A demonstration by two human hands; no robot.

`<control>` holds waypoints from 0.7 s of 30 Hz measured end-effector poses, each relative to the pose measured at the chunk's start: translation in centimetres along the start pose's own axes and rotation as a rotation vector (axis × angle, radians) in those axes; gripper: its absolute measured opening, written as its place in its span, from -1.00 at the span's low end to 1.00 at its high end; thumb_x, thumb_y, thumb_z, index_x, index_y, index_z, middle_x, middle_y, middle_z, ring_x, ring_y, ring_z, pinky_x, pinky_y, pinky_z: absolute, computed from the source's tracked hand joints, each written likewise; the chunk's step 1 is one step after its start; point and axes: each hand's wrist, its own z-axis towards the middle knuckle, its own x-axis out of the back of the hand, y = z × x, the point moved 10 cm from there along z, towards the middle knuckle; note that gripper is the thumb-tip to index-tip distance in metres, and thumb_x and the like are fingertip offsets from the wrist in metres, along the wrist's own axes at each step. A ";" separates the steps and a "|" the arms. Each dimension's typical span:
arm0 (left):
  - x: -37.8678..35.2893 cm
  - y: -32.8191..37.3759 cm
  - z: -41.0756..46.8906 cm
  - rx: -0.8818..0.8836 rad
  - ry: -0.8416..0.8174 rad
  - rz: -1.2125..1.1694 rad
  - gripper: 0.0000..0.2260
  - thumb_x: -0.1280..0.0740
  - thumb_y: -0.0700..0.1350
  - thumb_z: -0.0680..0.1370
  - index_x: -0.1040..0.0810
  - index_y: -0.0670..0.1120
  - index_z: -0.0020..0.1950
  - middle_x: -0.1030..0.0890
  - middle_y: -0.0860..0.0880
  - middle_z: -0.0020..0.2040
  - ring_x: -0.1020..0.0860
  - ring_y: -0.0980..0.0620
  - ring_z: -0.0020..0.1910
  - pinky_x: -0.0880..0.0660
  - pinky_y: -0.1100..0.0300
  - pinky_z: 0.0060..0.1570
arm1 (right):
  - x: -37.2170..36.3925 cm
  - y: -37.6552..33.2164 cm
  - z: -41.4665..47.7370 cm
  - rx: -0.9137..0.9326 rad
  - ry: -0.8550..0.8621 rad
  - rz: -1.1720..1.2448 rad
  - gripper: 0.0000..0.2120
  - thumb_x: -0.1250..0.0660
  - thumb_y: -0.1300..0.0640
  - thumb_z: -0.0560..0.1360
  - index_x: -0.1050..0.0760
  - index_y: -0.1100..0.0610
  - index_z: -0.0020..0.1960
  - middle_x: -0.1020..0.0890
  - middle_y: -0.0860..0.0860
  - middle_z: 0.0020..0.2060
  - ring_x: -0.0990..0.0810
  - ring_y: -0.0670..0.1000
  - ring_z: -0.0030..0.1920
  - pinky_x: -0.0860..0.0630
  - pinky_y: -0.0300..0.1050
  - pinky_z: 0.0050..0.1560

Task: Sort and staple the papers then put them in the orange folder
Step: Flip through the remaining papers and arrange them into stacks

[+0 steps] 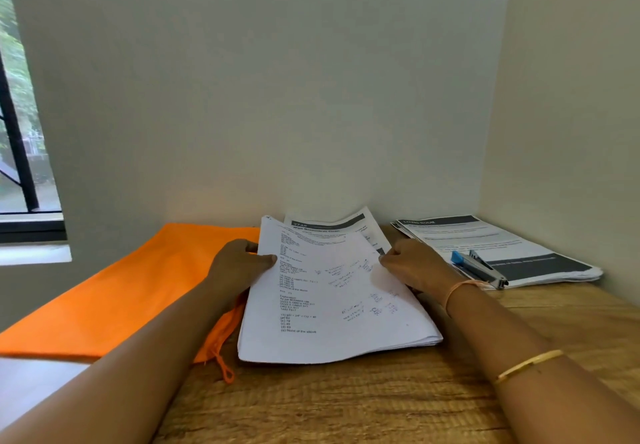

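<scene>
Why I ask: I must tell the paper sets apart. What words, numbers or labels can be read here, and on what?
"LIVING ROOM": dark header of the right stack.
"2746": dark header of the back sheet; title below perhaps "Wipe Bathrooms Clean", blurred.
"(e) None of the above": foot of the held sheet.
"As per BODMAS rule": held sheet, mid-page.
All other print and handwriting: too small or blurred.

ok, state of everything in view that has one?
left hand: grips middle stack by its left edge
right hand: grips its right edge
middle stack: on table, top sheets lifted at far end
orange folder: flat, left of stack, string loose
stapler: lying on right pile, untouched
right pile: flat, on table
</scene>
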 end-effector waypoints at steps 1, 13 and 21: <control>-0.4 -0.2 0.0 0.021 -0.034 -0.074 -0.93 -0.38 -0.19 0.51 -0.50 -0.13 -0.07 -0.61 -0.15 0.05 -0.59 -0.08 -0.11 -0.51 0.12 -0.16 | -0.1 -0.2 -0.1 0.012 0.000 -0.008 -0.82 -0.24 0.06 0.55 -0.51 0.18 -0.02 -0.53 0.06 -0.09 -0.48 0.04 -0.11 -0.39 -0.17 -0.17; 1.1 1.8 0.1 -0.150 0.065 -0.361 -0.75 -0.36 -0.21 0.53 -0.41 -0.10 0.17 -0.61 -0.12 0.01 -0.60 -0.01 -0.19 -0.50 0.17 -0.32 | -0.1 0.1 0.0 -0.060 0.047 0.517 -0.87 -0.31 0.23 0.50 -0.38 0.12 -0.01 -0.54 0.08 -0.03 -0.52 0.02 -0.09 -0.41 -0.19 -0.27; 0.7 2.2 -0.4 -0.107 -0.017 -0.717 -0.74 -0.35 -0.20 0.52 -0.45 -0.15 0.19 -0.65 -0.17 0.01 -0.64 -0.12 -0.14 -0.61 0.03 -0.23 | 1.1 0.3 0.0 -0.090 0.121 0.789 -0.90 -0.29 0.26 0.54 -0.51 0.16 -0.15 -0.60 0.08 -0.18 -0.56 0.04 -0.20 -0.48 -0.18 -0.21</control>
